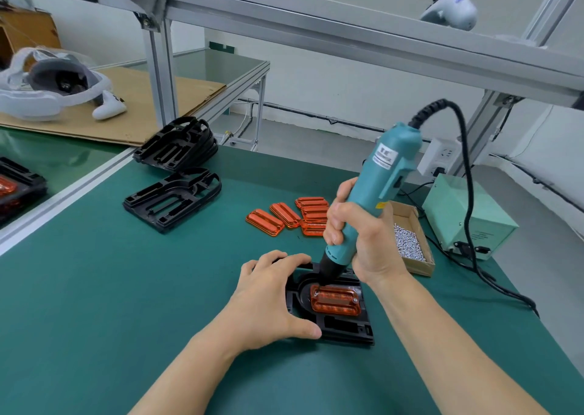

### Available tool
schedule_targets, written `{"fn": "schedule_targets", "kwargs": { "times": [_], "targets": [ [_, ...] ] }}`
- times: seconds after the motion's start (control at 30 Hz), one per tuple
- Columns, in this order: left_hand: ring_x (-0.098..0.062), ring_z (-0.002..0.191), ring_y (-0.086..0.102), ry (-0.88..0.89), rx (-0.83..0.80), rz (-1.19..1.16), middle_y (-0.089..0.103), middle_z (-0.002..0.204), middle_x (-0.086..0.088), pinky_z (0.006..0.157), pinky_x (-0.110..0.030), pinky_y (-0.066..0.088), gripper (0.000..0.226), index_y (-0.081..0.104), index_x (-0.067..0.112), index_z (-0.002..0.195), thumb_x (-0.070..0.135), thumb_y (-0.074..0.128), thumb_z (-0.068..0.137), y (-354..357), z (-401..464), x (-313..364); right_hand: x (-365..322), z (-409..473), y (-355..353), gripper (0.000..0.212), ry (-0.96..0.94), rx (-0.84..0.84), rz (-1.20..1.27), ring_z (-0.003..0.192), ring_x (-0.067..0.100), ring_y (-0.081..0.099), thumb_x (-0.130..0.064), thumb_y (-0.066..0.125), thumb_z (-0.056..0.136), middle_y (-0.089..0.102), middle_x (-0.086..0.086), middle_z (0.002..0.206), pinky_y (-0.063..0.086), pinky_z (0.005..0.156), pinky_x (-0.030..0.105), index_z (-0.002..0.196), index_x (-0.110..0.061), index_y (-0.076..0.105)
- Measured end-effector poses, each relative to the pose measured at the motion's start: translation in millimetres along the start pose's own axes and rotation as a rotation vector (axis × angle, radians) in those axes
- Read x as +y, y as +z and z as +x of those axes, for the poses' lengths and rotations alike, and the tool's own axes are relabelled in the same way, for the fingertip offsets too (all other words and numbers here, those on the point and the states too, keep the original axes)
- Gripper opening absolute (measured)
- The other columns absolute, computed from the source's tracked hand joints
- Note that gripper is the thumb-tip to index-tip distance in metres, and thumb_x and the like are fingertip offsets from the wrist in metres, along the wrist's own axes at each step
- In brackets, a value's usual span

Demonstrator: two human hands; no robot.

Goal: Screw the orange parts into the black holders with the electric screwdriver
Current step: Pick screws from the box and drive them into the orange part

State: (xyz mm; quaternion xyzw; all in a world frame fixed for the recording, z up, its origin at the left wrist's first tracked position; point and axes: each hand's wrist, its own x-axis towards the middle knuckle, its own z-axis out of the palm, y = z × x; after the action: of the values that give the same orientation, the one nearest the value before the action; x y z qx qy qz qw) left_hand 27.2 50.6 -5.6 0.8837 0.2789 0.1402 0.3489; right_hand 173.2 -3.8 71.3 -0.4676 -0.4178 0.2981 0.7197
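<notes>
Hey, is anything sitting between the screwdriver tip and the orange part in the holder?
Nothing visible. The screwdriver tip is already down on the far-left corner of the orange part, seated in the black holder.

The single head-worn camera looks forward and steeply down from close above the green bench mat [126,288], both forearms entering from six o'clock, shelving frame [316,25] crossing near twelve, no second view sharing it.
</notes>
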Motion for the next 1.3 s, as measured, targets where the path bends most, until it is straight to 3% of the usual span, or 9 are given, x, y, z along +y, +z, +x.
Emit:
{"fn": "schedule_targets", "kwargs": {
  "times": [0.2, 0.37, 0.5, 0.7, 0.83, 0.97, 1.13, 1.3],
  "targets": [
    [-0.010, 0.115, 0.018, -0.006, -0.005, -0.003, 0.028, 0.136, 0.020, 0.094, -0.024, 0.026, 0.101, 0.027, 0.050, 0.137, 0.056, 0.080, 0.051, -0.9, 0.4, 0.6, -1.9, 5.3, 5.2, 0.018, 0.061, -0.227, -0.034, 0.037, 0.017, 0.032, 0.003, 0.051, 0.070, 0.039, 0.009, 0.049, 0.036, 0.046, 0.025, 0.076, -0.015, 0.052],
    [-0.010, 0.115, 0.017, -0.015, -0.016, -0.016, 0.028, 0.137, 0.019, 0.096, -0.026, 0.027, 0.102, 0.027, 0.049, 0.137, 0.056, 0.080, 0.051, -1.0, 0.4, 0.9, -0.4, 1.4, -1.7, 0.021, 0.034, -0.173, -0.004, 0.038, 0.017, 0.034, 0.000, 0.054, 0.072, 0.040, 0.006, 0.050, 0.039, 0.048, 0.025, 0.087, -0.015, 0.051],
    [-0.011, 0.117, 0.019, -0.019, -0.015, -0.009, 0.029, 0.136, 0.020, 0.096, -0.027, 0.028, 0.101, 0.028, 0.049, 0.136, 0.057, 0.080, 0.050, -0.2, 1.1, -0.2, 0.3, -1.3, -1.5, 0.019, -0.003, -0.175, -0.021, 0.038, 0.017, 0.036, -0.007, 0.061, 0.070, 0.040, 0.007, 0.051, 0.040, 0.048, 0.026, 0.076, -0.023, 0.056],
    [-0.012, 0.116, 0.021, -0.017, -0.007, 0.000, 0.031, 0.134, 0.020, 0.096, -0.026, 0.028, 0.103, 0.028, 0.046, 0.138, 0.059, 0.078, 0.049, 0.1, 1.7, -1.6, 0.0, -2.7, 1.2, 0.011, -0.038, -0.288, -0.086, 0.039, 0.017, 0.040, -0.010, 0.061, 0.070, 0.041, 0.011, 0.050, 0.044, 0.049, 0.028, 0.069, -0.014, 0.050],
    [-0.013, 0.117, 0.021, -0.026, -0.016, -0.016, 0.032, 0.134, 0.020, 0.095, -0.027, 0.030, 0.102, 0.028, 0.047, 0.136, 0.060, 0.077, 0.048, -0.2, 1.6, -2.1, -1.6, -3.9, -1.8, 0.010, -0.030, -0.301, -0.072, 0.041, 0.017, 0.041, -0.012, 0.061, 0.069, 0.044, 0.009, 0.051, 0.045, 0.052, 0.029, 0.071, -0.016, 0.053],
    [-0.014, 0.120, 0.021, -0.033, -0.019, -0.018, 0.033, 0.134, 0.020, 0.101, -0.030, 0.033, 0.100, 0.030, 0.046, 0.136, 0.058, 0.079, 0.049, -1.2, 0.8, -1.8, -1.2, -5.5, -5.4, 0.015, -0.024, -0.213, -0.006, 0.040, 0.017, 0.041, -0.012, 0.064, 0.067, 0.043, 0.009, 0.051, 0.044, 0.052, 0.029, 0.076, -0.020, 0.056],
    [-0.015, 0.123, 0.020, -0.037, -0.024, -0.024, 0.033, 0.136, 0.021, 0.105, -0.032, 0.033, 0.099, 0.030, 0.045, 0.136, 0.056, 0.080, 0.051, -1.9, -0.3, -0.4, -16.2, -0.8, -18.0, 0.024, -0.042, 0.026, 0.156, 0.041, 0.014, 0.039, -0.004, 0.062, 0.063, 0.042, 0.000, 0.052, 0.041, 0.048, 0.024, 0.075, -0.024, 0.057],
    [-0.014, 0.123, 0.017, -0.035, -0.022, -0.032, 0.032, 0.134, 0.023, 0.105, -0.031, 0.031, 0.098, 0.030, 0.047, 0.136, 0.057, 0.079, 0.052, -2.1, -1.7, -1.9, -38.0, 1.0, -47.9, 0.021, -0.108, 0.268, 0.083, 0.042, 0.014, 0.041, -0.006, 0.063, 0.072, 0.044, -0.002, 0.053, 0.040, 0.046, 0.023, 0.074, -0.023, 0.051]
  ]
}}
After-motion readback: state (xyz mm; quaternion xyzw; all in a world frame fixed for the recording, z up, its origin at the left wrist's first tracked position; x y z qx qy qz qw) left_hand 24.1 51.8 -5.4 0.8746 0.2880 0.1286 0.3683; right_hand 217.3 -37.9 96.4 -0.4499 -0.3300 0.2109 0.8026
